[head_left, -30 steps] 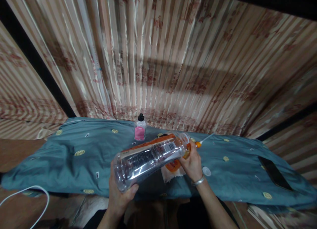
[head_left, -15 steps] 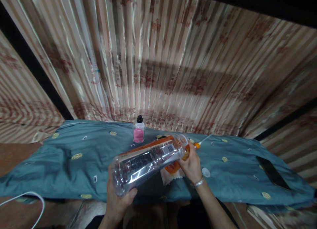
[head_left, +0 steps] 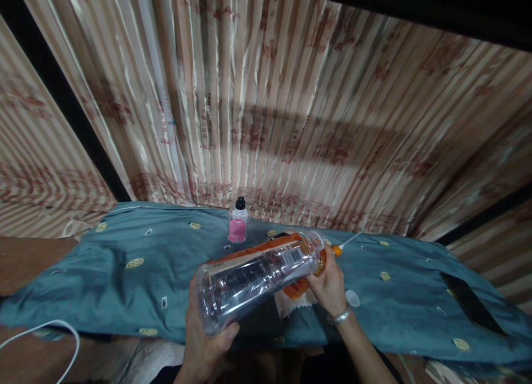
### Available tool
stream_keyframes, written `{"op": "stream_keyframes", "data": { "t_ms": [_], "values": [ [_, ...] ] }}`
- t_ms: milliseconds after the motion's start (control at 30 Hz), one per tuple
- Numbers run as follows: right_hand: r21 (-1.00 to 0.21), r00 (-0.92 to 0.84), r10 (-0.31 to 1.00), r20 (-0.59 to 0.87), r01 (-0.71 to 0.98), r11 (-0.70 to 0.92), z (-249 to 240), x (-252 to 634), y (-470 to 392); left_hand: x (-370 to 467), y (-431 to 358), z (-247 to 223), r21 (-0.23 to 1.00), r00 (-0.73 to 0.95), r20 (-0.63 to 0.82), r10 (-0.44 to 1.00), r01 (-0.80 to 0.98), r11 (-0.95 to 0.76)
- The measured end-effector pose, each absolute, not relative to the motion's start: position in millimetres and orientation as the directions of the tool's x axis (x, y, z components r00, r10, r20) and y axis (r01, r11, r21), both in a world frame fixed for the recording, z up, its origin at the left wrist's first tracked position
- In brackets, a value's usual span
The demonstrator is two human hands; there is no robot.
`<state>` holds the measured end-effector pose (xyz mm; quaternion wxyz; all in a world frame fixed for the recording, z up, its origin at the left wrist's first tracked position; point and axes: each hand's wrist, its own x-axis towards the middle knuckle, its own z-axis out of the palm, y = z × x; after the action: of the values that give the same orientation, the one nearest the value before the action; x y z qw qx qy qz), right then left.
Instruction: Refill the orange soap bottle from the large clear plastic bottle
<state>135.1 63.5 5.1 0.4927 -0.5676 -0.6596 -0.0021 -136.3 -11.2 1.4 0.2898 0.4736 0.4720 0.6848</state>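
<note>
My left hand point(head_left: 208, 345) is closed round the base of a large clear plastic bottle point(head_left: 253, 281) with an orange and dark label. The bottle lies tilted in the air, its open mouth up and to the right. My right hand point(head_left: 330, 281), with a metal bracelet at the wrist, is closed by that mouth on a small amber container point(head_left: 321, 263), mostly hidden by the fingers. From it an orange collar point(head_left: 336, 250) and a thin pale spout point(head_left: 351, 240) stick out to the right. Below the bottle lies an orange and white packet point(head_left: 293, 301), partly covered.
A small bottle with a pink label and black cap point(head_left: 238, 223) stands at the back of the teal cloth point(head_left: 133, 290). A white round cap point(head_left: 352, 298) lies by my right wrist, a dark phone point(head_left: 471, 303) far right. A white cable point(head_left: 62, 323) loops at left; a striped curtain point(head_left: 266, 96) hangs behind.
The whole view has shifted slightly, so things sit a little further right and lower. Both hands keep their holds, and the large bottle's tilt is about the same.
</note>
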Motion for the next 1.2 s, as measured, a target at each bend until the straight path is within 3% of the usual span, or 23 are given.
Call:
{"op": "stream_keyframes", "data": {
  "t_ms": [233, 400, 567, 1000, 1200],
  "values": [
    [-0.547, 0.126, 0.743, 0.657, 0.759, 0.355, 7, 135, 63, -137, -15, 16, 0.932, -0.4, 0.34, 0.851, 0.024, -0.361],
    [-0.545, 0.13, 0.733, 0.667, 0.756, 0.362, 5, 135, 63, -146, -12, 18, 0.94, -0.294, 0.328, 0.898, 0.012, -0.34],
    [-0.536, 0.121, 0.732, 0.67, 0.762, 0.364, 4, 136, 63, -141, -12, 21, 0.934, -0.393, 0.344, 0.853, 0.055, -0.352],
    [-0.571, 0.155, 0.76, 0.631, 0.756, 0.32, 6, 135, 63, -132, -18, 26, 0.949, -0.438, 0.292, 0.851, 0.023, -0.313],
    [-0.566, 0.13, 0.748, 0.65, 0.74, 0.363, 11, 134, 62, -142, -13, 22, 0.949, -0.34, 0.299, 0.891, 0.01, -0.315]
  ]
}}
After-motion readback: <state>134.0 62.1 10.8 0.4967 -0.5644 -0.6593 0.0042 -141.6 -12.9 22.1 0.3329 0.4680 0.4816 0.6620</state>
